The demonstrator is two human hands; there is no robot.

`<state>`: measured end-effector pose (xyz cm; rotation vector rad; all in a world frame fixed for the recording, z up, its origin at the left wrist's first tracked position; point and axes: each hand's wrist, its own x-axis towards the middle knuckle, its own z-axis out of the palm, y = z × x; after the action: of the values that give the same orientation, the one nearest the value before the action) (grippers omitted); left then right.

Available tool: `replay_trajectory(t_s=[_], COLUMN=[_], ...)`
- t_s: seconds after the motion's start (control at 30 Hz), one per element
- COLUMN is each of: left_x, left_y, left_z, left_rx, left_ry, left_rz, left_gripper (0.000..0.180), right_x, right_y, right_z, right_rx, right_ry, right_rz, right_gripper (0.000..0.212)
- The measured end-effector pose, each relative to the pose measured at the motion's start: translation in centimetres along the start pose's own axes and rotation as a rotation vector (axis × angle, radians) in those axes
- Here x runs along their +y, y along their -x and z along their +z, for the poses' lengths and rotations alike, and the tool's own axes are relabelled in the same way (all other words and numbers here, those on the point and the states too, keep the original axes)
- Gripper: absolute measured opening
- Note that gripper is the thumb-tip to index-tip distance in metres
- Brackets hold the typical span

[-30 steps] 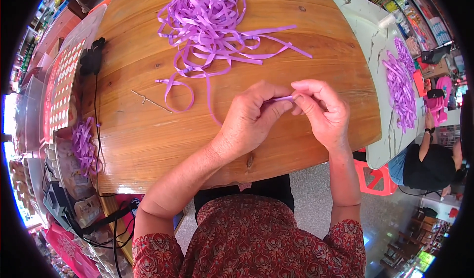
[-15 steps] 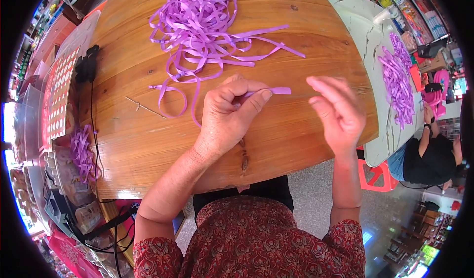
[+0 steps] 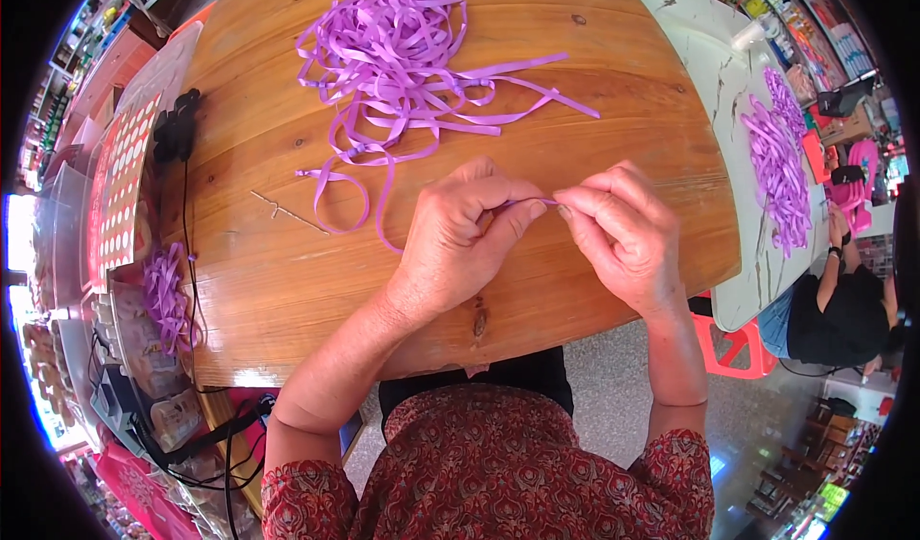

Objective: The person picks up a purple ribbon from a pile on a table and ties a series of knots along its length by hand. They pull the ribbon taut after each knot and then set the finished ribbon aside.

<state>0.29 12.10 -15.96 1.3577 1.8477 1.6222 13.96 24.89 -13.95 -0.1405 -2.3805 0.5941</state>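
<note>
Above the wooden table, my left hand (image 3: 460,229) pinches a purple ribbon (image 3: 522,202) close to its end. My right hand (image 3: 625,236) grips the ribbon's tip between thumb and forefinger, so a short piece spans the small gap between both hands. From behind my left hand the ribbon trails off to the left, with a loop (image 3: 343,205) lying on the wood. Farther back sits a large tangled heap of purple ribbons (image 3: 388,46), several loose ends reaching right. A thin twisted wire tool (image 3: 287,211) lies left of the loop.
A marble-patterned table (image 3: 733,281) at the right carries another purple ribbon pile (image 3: 779,181). A person in black (image 3: 843,310) sits beside it, near a red stool (image 3: 733,346). Along the left edge run a black cable (image 3: 190,252), boxes and a smaller purple ribbon bundle (image 3: 168,300).
My right hand has moved left from open air and closed on the ribbon's tip. My left hand keeps its pinch, and the ribbon end now shows edge-on.
</note>
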Motion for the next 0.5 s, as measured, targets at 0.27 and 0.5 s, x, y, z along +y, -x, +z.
replay_trajectory(t_s=[0.27, 0.5], left_x=[-0.9, -1.2], left_y=[0.3, 0.2], left_z=[0.5, 0.4], left_rx=[-0.134, -0.079], left_ry=[0.397, 0.977], left_rz=[-0.146, -0.429], left_gripper=[0.010, 0.009], right_x=[0.6, 0.7], right_y=[1.8, 1.4], right_z=[-0.4, 3.2], right_rx=[-0.215, -0.012], right_ry=[-1.075, -1.531], right_rz=[0.618, 0.551], right_gripper=[0.013, 0.022])
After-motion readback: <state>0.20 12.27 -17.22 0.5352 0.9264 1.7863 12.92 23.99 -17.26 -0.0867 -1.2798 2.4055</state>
